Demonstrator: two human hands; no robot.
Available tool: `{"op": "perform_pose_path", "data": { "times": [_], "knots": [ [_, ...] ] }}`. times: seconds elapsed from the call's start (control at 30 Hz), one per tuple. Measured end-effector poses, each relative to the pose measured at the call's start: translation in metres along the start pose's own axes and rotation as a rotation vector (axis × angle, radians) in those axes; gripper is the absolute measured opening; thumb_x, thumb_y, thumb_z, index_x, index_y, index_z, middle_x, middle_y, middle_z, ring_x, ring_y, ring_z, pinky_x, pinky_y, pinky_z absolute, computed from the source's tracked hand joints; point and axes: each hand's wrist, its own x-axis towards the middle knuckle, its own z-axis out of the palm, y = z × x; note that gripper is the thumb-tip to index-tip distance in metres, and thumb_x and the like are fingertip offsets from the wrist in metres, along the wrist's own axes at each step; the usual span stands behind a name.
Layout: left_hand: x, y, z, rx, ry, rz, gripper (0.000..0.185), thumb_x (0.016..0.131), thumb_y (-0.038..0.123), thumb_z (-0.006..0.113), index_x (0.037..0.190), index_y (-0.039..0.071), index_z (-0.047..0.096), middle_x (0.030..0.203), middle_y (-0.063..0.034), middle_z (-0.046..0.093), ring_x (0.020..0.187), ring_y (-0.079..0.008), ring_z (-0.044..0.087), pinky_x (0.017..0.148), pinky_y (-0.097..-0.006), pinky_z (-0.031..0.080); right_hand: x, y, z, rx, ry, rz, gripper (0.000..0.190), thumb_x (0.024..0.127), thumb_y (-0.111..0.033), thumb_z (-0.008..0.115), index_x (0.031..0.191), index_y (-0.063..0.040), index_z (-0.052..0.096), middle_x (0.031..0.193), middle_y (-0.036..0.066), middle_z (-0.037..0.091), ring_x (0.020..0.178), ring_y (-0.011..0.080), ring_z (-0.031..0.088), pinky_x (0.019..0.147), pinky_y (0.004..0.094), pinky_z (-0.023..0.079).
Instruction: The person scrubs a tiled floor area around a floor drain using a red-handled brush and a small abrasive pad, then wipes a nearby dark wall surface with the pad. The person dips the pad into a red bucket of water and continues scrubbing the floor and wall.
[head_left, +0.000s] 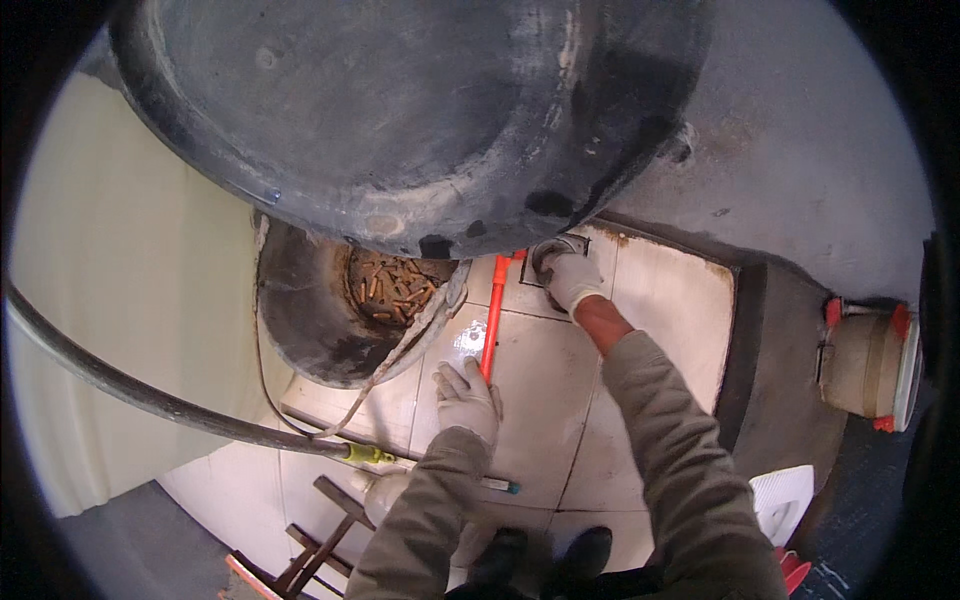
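Observation:
My left hand (466, 401), in a pale glove, is beside the lower end of an orange-red rod (493, 322) that lies over the floor tiles; whether its fingers grip the rod cannot be told. My right hand (574, 279), also gloved, reaches to a dark rounded object (551, 251) at a square outlined patch of floor, under the rim of a large dark basin (375, 112). Its fingertips are partly hidden against that object. Left of the rod stands a dark bucket (300, 315) with many small brownish sticks or stubs (390, 289) inside and a rope handle.
A thick dark hose (172, 405) with a yellow-green fitting (367, 453) curves in from the left. A dark frame (322, 551) lies bottom left. A pale container with red clips (862, 364) and a white ribbed piece (784, 499) are at right. Dark shoes show at the bottom.

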Motion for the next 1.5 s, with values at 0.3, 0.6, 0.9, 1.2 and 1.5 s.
{"op": "perform_pose_path", "data": {
  "times": [0.3, 0.6, 0.9, 1.2, 1.5],
  "knots": [
    [0.000, 0.001, 0.005, 0.012, 0.013, 0.014, 0.072, 0.095, 0.041, 0.054, 0.150, -0.001, 0.031, 0.145, -0.0493, 0.028, 0.133, -0.0644, 0.036, 0.109, -0.0609, 0.036, -0.057, 0.001, 0.036, -0.001, 0.328, -0.139, 0.016, 0.080, -0.008, 0.063, 0.094, -0.011, 0.072, 0.095, 0.015, 0.068, 0.093, 0.0363, 0.065, 0.080, 0.0466, 0.052],
    [-0.001, 0.003, 0.011, 0.008, 0.075, 0.029, 0.073, 0.094, 0.040, 0.056, 0.149, -0.002, 0.031, 0.144, -0.0500, 0.030, 0.131, -0.0650, 0.038, 0.108, -0.0614, 0.037, -0.065, 0.011, 0.055, 0.176, 0.422, -0.280, 0.008, 0.076, -0.008, 0.061, 0.083, -0.009, 0.066, 0.084, 0.016, 0.066, 0.084, 0.0344, 0.067, 0.072, 0.0474, 0.052],
    [0.001, -0.003, 0.012, 0.028, 0.050, 0.008, 0.074, 0.094, 0.039, 0.055, 0.150, -0.002, 0.029, 0.145, -0.0485, 0.030, 0.132, -0.0633, 0.038, 0.111, -0.0596, 0.035, -0.120, -0.002, 0.074, 0.083, 0.268, -0.461, 0.013, 0.074, -0.005, 0.066, 0.087, -0.008, 0.067, 0.089, 0.016, 0.066, 0.091, 0.0366, 0.065, 0.079, 0.0458, 0.051],
    [0.001, 0.001, 0.011, 0.020, 0.027, 0.007, 0.073, 0.096, 0.039, 0.054, 0.151, -0.002, 0.028, 0.145, -0.0487, 0.030, 0.133, -0.0638, 0.036, 0.110, -0.0606, 0.036, -0.153, 0.035, 0.066, 0.081, 0.202, -0.274, 0.021, 0.083, -0.007, 0.061, 0.098, -0.011, 0.074, 0.105, 0.016, 0.069, 0.101, 0.0352, 0.066, 0.087, 0.0441, 0.053],
    [0.007, -0.001, -0.003, 0.046, -0.146, 0.010, 0.070, 0.102, 0.039, 0.042, 0.155, -0.001, 0.019, 0.150, -0.0487, 0.021, 0.138, -0.0632, 0.029, 0.114, -0.0597, 0.029, -0.116, -0.054, 0.083, 0.149, 0.288, -0.480, 0.013, 0.083, -0.014, 0.061, 0.091, -0.010, 0.069, 0.094, 0.017, 0.067, 0.092, 0.0374, 0.067, 0.080, 0.0483, 0.053]
  ]
}}
